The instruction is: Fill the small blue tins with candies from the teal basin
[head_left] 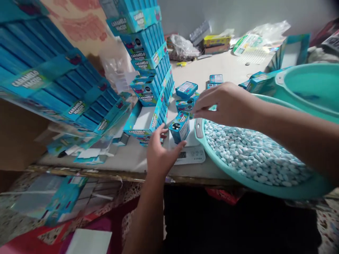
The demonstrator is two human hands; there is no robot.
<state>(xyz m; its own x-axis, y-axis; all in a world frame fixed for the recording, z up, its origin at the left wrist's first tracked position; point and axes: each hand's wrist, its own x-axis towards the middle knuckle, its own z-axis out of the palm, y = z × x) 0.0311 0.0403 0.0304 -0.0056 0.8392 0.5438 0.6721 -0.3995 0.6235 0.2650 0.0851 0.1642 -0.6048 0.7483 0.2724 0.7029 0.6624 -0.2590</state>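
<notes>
Blue box [182,131] on scale [197,155], long edge near-left to far-right; my left hand [160,151] nearer, open around it; right hand [222,102] to its right, fingers bent, can't tell if holding

"How's the left hand [159,155]?"
"Nearer, thumb and fingers spread apart, left forearm [148,208] slanting up from the near side."
"And the right hand [224,102]?"
"Farther off, fingers curled leftward, right forearm [288,132] angling in from the right."

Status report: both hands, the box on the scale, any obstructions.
Left hand spread close beside the Caramelo Macizo box. Right hand to its right, grip unclear. Box upright on digital scale. Candy-filled basin crowds scale's right side.
</notes>
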